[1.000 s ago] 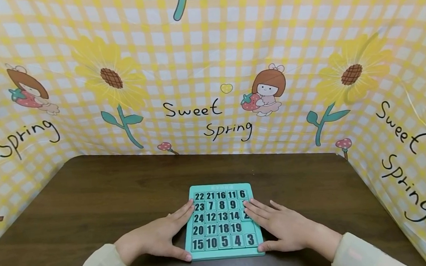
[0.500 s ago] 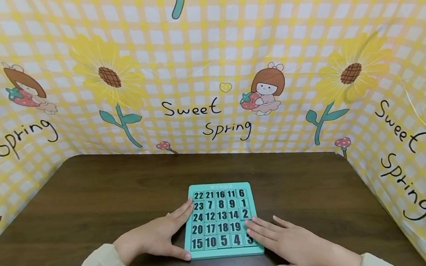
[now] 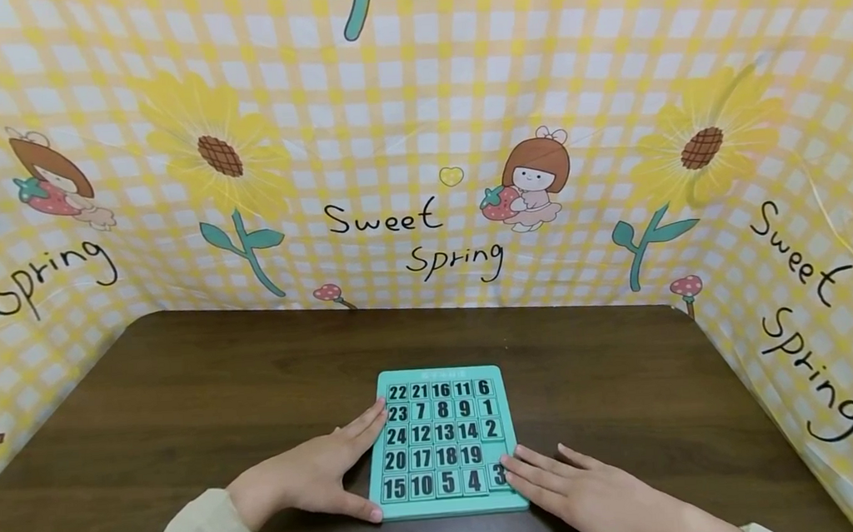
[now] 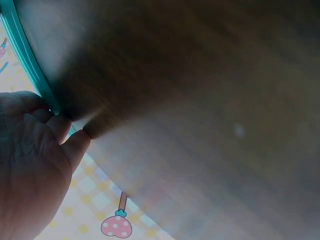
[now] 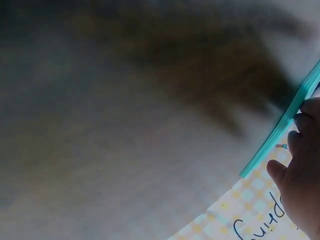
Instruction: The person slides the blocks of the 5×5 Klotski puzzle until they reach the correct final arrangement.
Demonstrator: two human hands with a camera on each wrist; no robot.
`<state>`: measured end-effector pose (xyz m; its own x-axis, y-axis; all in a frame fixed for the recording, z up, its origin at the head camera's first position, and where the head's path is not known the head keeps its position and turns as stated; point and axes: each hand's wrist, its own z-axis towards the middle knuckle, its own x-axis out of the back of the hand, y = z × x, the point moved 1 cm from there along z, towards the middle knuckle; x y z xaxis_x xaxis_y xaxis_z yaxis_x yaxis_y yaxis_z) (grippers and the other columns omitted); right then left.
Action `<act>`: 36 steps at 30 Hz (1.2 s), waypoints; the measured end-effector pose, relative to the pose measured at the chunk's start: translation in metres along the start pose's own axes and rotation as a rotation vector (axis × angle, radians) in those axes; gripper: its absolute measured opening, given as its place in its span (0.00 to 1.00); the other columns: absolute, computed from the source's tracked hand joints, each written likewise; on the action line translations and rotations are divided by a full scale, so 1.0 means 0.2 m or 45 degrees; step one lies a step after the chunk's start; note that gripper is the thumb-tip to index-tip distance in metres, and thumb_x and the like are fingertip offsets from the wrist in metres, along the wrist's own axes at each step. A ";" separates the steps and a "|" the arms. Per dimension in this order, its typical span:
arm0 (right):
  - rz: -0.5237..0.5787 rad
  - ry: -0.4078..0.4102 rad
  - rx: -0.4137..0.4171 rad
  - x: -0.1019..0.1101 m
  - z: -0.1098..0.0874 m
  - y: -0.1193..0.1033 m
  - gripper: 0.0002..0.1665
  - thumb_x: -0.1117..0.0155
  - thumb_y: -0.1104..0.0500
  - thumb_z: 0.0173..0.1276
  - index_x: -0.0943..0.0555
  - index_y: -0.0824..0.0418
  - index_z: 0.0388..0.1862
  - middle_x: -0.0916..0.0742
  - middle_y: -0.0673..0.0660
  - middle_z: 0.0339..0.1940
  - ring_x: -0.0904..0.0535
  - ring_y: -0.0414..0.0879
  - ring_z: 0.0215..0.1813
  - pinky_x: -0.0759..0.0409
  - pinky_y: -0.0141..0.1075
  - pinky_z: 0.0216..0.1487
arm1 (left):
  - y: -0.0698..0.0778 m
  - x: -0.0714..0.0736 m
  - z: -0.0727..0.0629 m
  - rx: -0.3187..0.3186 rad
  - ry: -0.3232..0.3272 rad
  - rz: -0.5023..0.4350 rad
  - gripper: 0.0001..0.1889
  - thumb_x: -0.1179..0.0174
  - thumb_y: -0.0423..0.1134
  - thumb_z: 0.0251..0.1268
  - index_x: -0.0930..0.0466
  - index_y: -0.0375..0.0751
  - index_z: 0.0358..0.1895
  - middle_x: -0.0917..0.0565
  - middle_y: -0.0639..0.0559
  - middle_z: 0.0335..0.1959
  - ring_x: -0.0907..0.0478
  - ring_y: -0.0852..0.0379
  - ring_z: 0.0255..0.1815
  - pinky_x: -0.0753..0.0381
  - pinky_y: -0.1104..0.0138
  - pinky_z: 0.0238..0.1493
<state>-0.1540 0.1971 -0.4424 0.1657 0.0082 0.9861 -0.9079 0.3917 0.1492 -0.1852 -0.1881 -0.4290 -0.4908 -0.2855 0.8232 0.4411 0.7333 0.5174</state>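
A turquoise number sliding puzzle (image 3: 453, 507) lies flat on the table in the head view, with black numbers on its square tiles. My left hand (image 3: 326, 474) lies along its left side, fingers straight at the upper edge and thumb at the near left corner. The fingertips of my right hand (image 3: 602, 494) touch the number 3 tile (image 3: 498, 475) in the near right corner, which sits slightly higher than the 4 beside it. A gap shows between the 2 tile (image 3: 490, 429) and the 3. Both wrist views show the puzzle's side rim (image 4: 25, 55) by the fingers.
The dark brown wooden table (image 3: 269, 362) extends around the puzzle. A yellow checked cloth (image 3: 386, 135) printed with flowers and lettering stands behind it and along both sides.
My right hand has moved from the 2 tile down toward the near right corner, uncovering the 1 and 2. The 3 tile has shifted slightly away from me. My left hand stays put.
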 end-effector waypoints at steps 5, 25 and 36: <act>0.159 -0.045 -0.063 0.01 0.02 0.03 0.48 0.54 0.30 0.73 0.47 0.56 0.82 0.40 0.53 0.83 0.43 0.51 0.81 0.26 0.59 0.64 | 0.00 -0.01 0.00 -0.004 -0.006 -0.008 0.64 0.35 0.72 0.50 0.59 0.42 0.81 0.62 0.47 0.84 0.51 0.40 0.81 0.44 0.38 0.74; 0.176 -0.062 -0.003 0.02 0.12 0.00 0.49 0.56 0.30 0.74 0.48 0.56 0.82 0.43 0.54 0.83 0.46 0.50 0.82 0.28 0.58 0.67 | -0.01 -0.01 0.00 -0.002 -0.004 -0.007 0.63 0.35 0.72 0.51 0.60 0.43 0.81 0.62 0.48 0.84 0.51 0.41 0.81 0.44 0.38 0.74; -0.007 -0.040 0.103 0.01 0.15 -0.05 0.46 0.62 0.30 0.76 0.45 0.57 0.81 0.38 0.53 0.82 0.43 0.50 0.81 0.25 0.51 0.66 | 0.00 0.00 0.00 0.005 -0.005 -0.005 0.64 0.35 0.72 0.51 0.60 0.42 0.81 0.62 0.48 0.84 0.51 0.39 0.81 0.45 0.39 0.74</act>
<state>-0.1567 0.1666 -0.4400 0.1600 -0.0231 0.9868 -0.9352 0.3163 0.1590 -0.1855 -0.1886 -0.4296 -0.4955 -0.2859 0.8202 0.4365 0.7344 0.5197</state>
